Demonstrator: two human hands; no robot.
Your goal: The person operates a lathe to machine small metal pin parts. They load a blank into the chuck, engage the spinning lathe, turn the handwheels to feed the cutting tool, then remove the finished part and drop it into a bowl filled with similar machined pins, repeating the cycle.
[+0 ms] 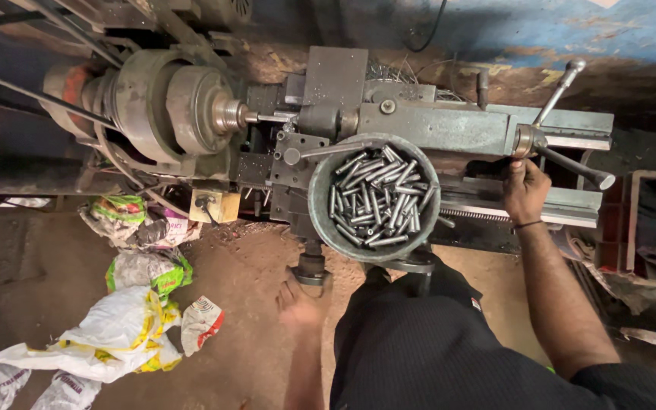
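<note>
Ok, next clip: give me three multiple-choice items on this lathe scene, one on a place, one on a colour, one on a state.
1. Where is the right hand?
A. on the lathe by the handwheel levers
B. inside the bowl
C. on the floor

2. What colour are the pins in the round bowl?
A. red
B. metallic grey
C. yellow

3. How full is the bowl?
A. empty
B. one pin only
C. holding many loose pins

Answers: 1 A, the hand rests on the machine just below the lever hub. 2 B, the pins shine like bare steel. 3 C, a heap of pins lies criss-crossed inside the rim.
</note>
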